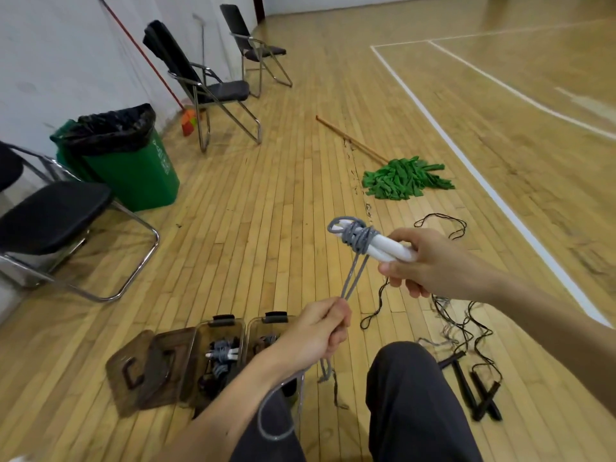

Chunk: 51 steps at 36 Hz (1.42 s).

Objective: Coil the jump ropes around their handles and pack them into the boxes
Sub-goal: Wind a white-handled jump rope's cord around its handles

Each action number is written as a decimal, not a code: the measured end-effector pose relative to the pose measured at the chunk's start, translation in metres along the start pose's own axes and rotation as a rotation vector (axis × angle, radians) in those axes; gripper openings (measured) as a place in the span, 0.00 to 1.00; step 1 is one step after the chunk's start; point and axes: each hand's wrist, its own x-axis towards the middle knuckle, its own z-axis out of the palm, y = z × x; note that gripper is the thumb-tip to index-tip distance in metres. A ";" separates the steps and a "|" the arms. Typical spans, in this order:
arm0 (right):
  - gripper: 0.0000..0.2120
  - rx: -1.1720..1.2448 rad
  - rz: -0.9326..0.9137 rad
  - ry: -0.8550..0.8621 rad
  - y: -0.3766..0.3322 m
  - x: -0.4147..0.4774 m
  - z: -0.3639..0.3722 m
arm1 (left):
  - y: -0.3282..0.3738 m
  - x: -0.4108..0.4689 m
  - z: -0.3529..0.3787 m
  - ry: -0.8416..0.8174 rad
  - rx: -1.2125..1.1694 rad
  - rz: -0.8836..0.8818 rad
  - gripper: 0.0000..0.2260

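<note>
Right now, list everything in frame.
white handles: two, white, right hand
grey rope: one, grey, partly wound on handles, trailing through left hand
boxes: two, clear brown, floor, coiled ropes inside
lids: two, brown, left of boxes
black ropes: count unclear, black, floor right
bin: one, green, by wall
chairs: at least three, black, near wall
mop: one, green, floor ahead
broom: one, red handle, against wall
left hand: pinches grey rope
right hand: grips white handles

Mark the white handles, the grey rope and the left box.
white handles (395,250): head view, bare shaft.
grey rope (361,238): head view, wound coil.
left box (222,321): head view, far-rim latch.
</note>
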 end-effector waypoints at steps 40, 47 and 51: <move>0.05 -0.118 0.231 -0.793 -0.004 -0.017 0.046 | 0.063 0.005 -0.041 0.003 1.209 0.528 0.23; 0.04 0.008 0.123 -0.842 -0.019 -0.028 0.038 | 0.053 0.010 -0.044 0.066 1.054 0.408 0.30; 0.09 0.088 0.102 -0.861 -0.021 -0.032 0.038 | 0.039 0.013 -0.045 0.123 0.915 0.413 0.33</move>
